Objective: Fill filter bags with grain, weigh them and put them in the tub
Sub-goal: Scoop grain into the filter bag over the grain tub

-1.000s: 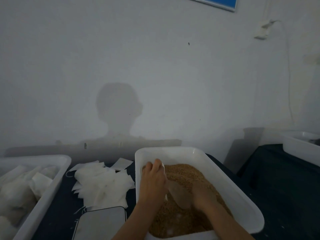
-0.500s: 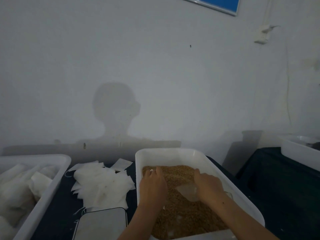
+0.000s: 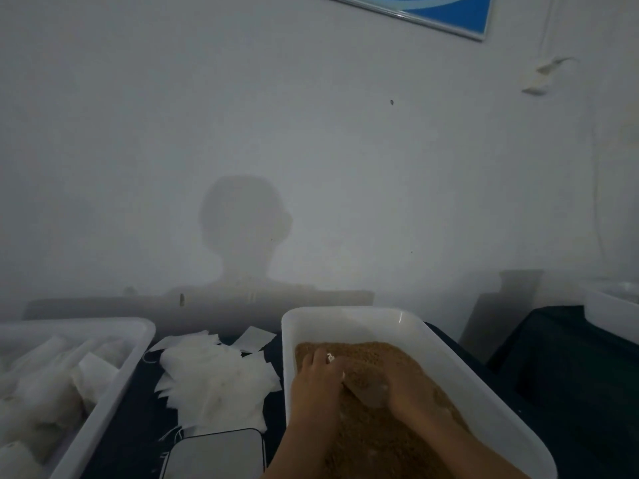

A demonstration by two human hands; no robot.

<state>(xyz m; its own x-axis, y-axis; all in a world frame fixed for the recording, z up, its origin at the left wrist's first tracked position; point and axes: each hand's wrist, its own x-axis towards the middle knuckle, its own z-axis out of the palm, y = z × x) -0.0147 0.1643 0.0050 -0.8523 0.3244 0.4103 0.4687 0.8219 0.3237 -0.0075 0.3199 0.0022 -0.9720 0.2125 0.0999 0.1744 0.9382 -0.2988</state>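
A: Gripping what, the left hand (image 3: 316, 387)?
B: A filter bag's (image 3: 367, 392) mouth, pinched; the right hand (image 3: 411, 395) grasps its other side, both down in the brown grain (image 3: 380, 440) inside the white grain tub (image 3: 349, 323).
A: Around them?
B: Empty filter bags (image 3: 214, 378) heaped on the bench (image 3: 136, 444), a scale (image 3: 216, 456) nearer, the filled-bag tub (image 3: 114, 395) left. No readable writing.
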